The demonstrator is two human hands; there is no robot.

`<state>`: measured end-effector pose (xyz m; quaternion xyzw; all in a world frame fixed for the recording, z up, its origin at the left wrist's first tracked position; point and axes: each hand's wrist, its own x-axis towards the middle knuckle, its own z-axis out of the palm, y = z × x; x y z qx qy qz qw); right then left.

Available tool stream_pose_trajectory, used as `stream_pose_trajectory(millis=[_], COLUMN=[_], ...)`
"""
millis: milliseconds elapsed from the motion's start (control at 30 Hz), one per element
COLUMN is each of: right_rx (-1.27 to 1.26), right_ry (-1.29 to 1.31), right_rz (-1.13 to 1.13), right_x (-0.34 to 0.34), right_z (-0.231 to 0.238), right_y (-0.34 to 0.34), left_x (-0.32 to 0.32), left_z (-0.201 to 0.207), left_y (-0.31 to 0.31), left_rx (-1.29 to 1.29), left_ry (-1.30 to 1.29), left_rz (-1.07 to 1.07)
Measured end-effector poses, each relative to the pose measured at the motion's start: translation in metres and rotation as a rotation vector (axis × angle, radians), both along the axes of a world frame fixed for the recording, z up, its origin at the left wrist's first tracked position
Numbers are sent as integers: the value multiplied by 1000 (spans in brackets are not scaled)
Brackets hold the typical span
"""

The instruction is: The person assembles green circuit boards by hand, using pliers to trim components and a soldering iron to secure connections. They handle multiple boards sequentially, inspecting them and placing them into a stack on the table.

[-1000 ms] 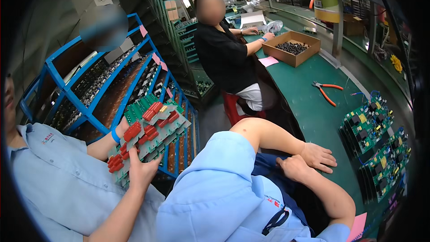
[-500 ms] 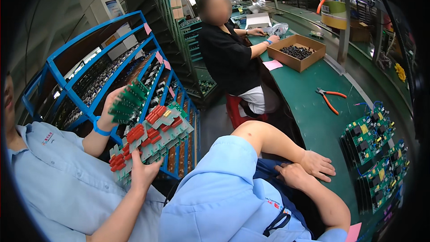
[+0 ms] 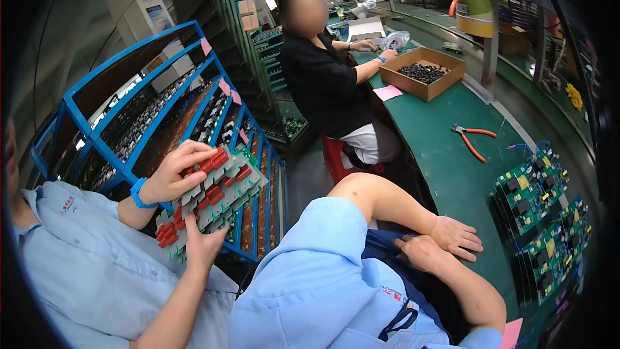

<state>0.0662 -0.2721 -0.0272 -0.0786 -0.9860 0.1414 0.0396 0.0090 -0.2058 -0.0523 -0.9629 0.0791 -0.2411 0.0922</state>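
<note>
My left hand point(image 3: 457, 238) lies flat and open on the green tabletop point(image 3: 434, 152), fingers stretched to the right. Against its wrist rests my right hand point(image 3: 423, 253), its fingers curled at the table's edge above dark blue cloth point(image 3: 385, 244); whatever they hold, if anything, is hidden. To my left, a co-worker in light blue supports a stack of grey-green boards with red blocks point(image 3: 210, 197) with one hand below; the other hand point(image 3: 174, 171) lies on top. Nearest my hands on the table are orange-handled cutters point(image 3: 475, 139) and upright stacks of green circuit boards point(image 3: 533, 184).
A cardboard box point(image 3: 423, 74) of small black parts stands farther along the table. Beyond it sits a person in black point(image 3: 326, 84) on a red stool point(image 3: 336, 160), hands on the table. A blue rack point(image 3: 97, 132) with board-filled shelves stands at left. Pink paper point(image 3: 387, 93) lies by the box.
The co-worker's upper hand has moved from a bundle of green boards onto the red-block stack; that bundle no longer shows there. My hands have stayed put. The view has shifted slightly.
</note>
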Motion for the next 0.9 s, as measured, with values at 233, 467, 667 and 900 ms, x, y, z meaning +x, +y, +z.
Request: stream_pose_trajectory(millis=[233, 467, 667, 900], right_rx=[5, -5, -39, -76], right_ry=[-30, -27, -74, -100], right_rz=[14, 10, 5, -5], right_x=[-2, -1, -3, -2], right_z=[-2, -2, -3, 0], right_y=[0, 0, 0, 3], left_x=[-4, -3, -4, -2], left_z=[-1, -1, -1, 1], left_y=[-1, -1, -2, -2], left_rx=[-41, -58, -44, -44], left_ry=[62, 70, 63, 83], left_rz=[29, 36, 39, 42])
